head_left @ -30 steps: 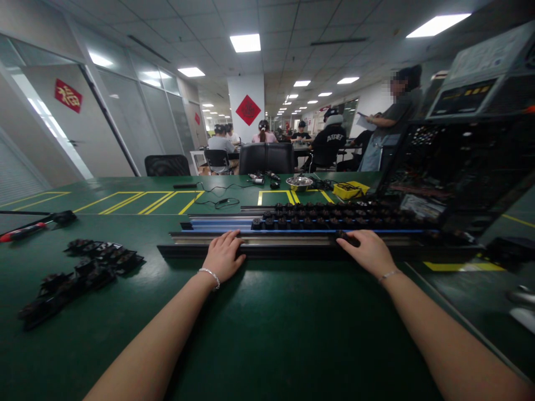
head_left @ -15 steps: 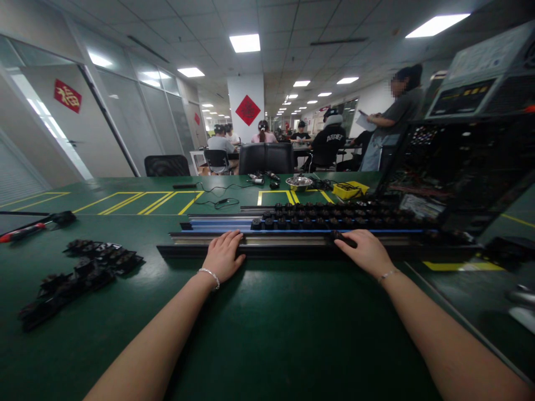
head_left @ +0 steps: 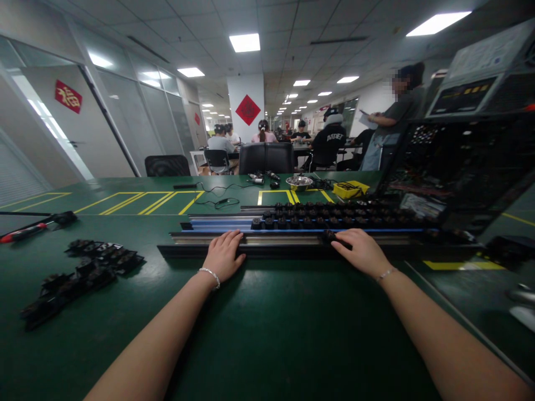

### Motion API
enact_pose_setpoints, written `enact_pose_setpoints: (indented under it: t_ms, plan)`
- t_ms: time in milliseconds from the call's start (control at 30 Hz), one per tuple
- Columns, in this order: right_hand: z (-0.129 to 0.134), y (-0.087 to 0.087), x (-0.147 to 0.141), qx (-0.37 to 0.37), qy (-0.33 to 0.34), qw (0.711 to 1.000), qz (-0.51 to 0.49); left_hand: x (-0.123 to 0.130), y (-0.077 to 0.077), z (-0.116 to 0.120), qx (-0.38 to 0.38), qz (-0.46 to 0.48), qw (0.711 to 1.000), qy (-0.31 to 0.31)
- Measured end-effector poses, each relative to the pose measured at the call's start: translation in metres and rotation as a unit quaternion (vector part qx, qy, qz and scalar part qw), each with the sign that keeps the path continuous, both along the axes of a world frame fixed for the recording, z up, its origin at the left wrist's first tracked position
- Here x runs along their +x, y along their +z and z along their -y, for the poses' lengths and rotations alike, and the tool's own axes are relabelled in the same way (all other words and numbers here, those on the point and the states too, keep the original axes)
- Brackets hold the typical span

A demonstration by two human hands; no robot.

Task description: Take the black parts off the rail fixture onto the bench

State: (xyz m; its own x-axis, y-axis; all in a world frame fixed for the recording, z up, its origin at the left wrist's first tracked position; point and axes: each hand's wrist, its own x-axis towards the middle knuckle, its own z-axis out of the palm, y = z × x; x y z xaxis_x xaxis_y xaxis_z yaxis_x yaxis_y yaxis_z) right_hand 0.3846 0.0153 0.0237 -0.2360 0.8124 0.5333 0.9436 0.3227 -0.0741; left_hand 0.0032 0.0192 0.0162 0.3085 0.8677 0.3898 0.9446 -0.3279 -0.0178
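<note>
A long black rail (head_left: 276, 253) with a metallic inner channel lies across the table before me. My left hand (head_left: 223, 257) grips its left part, fingers laid over the top and thumb on the near side. Farther right, my right hand (head_left: 361, 249) holds a small black module (head_left: 330, 237) between thumb and fingers at the channel. Part of that module is hidden by the fingers. Just behind lies a blue-lined rail (head_left: 221, 224), with a row of black socket-like modules (head_left: 295, 223) along it. Another similar row stands behind that one.
Loose black modules (head_left: 90, 267) lie in rows at the left, near a red-handled screwdriver (head_left: 25, 234). A metal bowl (head_left: 298, 182), a yellow box (head_left: 350, 190) and cables sit farther back. A dark rack (head_left: 455, 167) rises at the right. A person (head_left: 397, 122) stands behind it.
My right hand has shifted slightly left along the rail, and the black module has moved left with it. My left hand stays in place.
</note>
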Motion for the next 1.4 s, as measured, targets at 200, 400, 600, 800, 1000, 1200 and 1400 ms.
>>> enact_pose_setpoints:
  t_ms: [200,400,600,800,1000,1200,1400]
  plan:
    - [-0.001,-0.002,0.001,0.009,0.008,1.000,0.008,-0.001,-0.001,-0.001,0.003,-0.001,1.000,-0.005]
    - [0.000,-0.001,0.000,0.012,0.006,1.000,0.004,-0.001,-0.002,-0.001,-0.002,-0.001,1.000,-0.001]
    - [0.001,-0.002,-0.001,0.009,-0.005,1.000,0.015,0.000,0.000,0.001,-0.009,-0.002,1.000,0.002]
    - [0.002,-0.002,0.000,-0.005,-0.009,1.000,0.011,0.001,0.003,0.002,-0.015,0.002,1.000,0.002]
    - [0.005,-0.002,-0.004,-0.022,-0.025,0.999,0.009,0.002,0.005,0.004,-0.020,0.002,1.000,0.005]
    - [0.005,0.000,-0.009,-0.051,-0.062,0.997,-0.001,0.001,0.003,0.004,-0.015,-0.002,1.000,0.004]
    - [0.005,0.004,-0.022,-0.085,-0.106,0.990,-0.046,0.001,0.003,0.003,-0.017,0.001,1.000,0.004]
